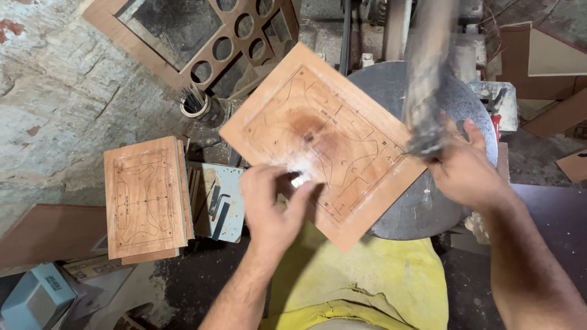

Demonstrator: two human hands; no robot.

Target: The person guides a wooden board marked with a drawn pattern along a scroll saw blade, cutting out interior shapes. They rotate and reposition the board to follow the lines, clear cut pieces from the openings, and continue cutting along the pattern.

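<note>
Left hand (pixel 272 205) pinched a small pale piece (pixel 298 181) against the wooden board (pixel 324 140) — right hand (pixel 461 168), at 3 o'clock, gripped a blurred dark tool (pixel 426 85) over the round metal table (pixel 416 201).

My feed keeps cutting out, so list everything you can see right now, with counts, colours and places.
wooden board with cut outlines: one, reddish brown, tilted on the round plate at centre
round metal plate: one, grey, under the board
stack of similar boards: one stack, brown, left of centre
panel with round holes: one, dark brown, top left
cup of thin rods: one, pale rim, above the stack
blue box: one, bottom left
yellow cloth: one, bottom centre
left hand: pinching a small pale piece on the board
right hand: gripping a blurred dark tool at the board's right edge
</note>
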